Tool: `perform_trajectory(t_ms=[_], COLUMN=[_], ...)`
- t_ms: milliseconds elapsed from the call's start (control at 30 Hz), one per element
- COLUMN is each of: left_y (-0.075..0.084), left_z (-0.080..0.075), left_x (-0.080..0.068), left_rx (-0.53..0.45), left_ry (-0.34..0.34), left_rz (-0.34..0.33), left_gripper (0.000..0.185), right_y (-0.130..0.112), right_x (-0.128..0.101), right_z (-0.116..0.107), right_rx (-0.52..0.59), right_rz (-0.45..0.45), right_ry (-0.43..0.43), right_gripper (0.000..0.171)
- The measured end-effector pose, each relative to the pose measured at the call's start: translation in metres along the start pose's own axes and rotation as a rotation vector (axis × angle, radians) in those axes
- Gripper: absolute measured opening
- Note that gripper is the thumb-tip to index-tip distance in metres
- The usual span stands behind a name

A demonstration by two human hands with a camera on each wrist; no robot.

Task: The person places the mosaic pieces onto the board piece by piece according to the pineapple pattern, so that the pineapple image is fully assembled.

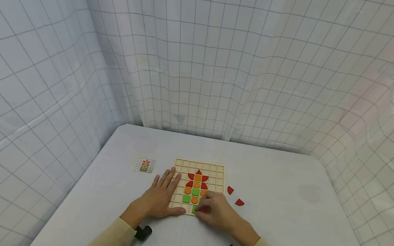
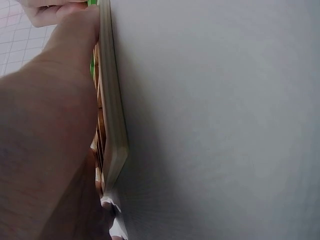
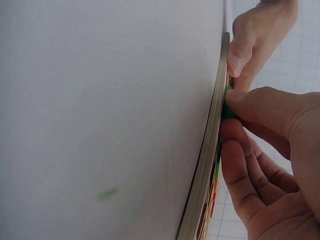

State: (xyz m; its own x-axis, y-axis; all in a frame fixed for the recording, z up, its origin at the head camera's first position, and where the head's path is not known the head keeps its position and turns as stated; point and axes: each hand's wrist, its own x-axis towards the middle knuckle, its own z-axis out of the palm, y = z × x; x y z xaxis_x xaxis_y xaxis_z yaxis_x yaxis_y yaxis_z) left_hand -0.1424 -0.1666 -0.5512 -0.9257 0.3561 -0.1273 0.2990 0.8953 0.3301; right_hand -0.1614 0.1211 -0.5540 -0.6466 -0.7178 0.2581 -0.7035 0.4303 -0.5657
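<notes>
Left hand (image 1: 159, 198) flat, fingers spread on wooden grid board (image 1: 214, 168); right hand (image 1: 215, 212) fingers pinching green tile (image 3: 227, 107) at board's near edge.

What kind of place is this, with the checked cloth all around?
Probably a small recording booth or test corner, not a home. White grid-lined curtains close in a plain white table, which carries only a wooden puzzle board, a small pattern card and two loose red pieces.

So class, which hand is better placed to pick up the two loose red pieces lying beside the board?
Probably the right hand: the red pieces lie off the wooden grid board's right edge, close to it. The left hand rests flat across the board's left side.
</notes>
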Motion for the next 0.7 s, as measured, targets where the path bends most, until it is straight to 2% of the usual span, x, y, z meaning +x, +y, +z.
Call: perform_trajectory(t_ms=[333,533,700], left_y=[-0.001,-0.005,-0.001], left_z=[0.000,0.004,0.001], left_x=[0.002,0.004,0.002], left_rx=[-0.007,-0.031,-0.024], left_ry=[-0.013,0.011,-0.004], left_rz=[-0.003,0.024,0.008], left_gripper=[0.130,0.131,0.129], right_y=[-0.004,-0.005,-0.007], right_x=[0.007,0.011,0.011], right_z=[0.006,0.008,0.009], right_rx=[-0.005,0.014,0.026], right_rz=[0.001,0.037,0.058], right_ry=[0.004,-0.006,-0.015], right_gripper=[0.002,0.005,0.005])
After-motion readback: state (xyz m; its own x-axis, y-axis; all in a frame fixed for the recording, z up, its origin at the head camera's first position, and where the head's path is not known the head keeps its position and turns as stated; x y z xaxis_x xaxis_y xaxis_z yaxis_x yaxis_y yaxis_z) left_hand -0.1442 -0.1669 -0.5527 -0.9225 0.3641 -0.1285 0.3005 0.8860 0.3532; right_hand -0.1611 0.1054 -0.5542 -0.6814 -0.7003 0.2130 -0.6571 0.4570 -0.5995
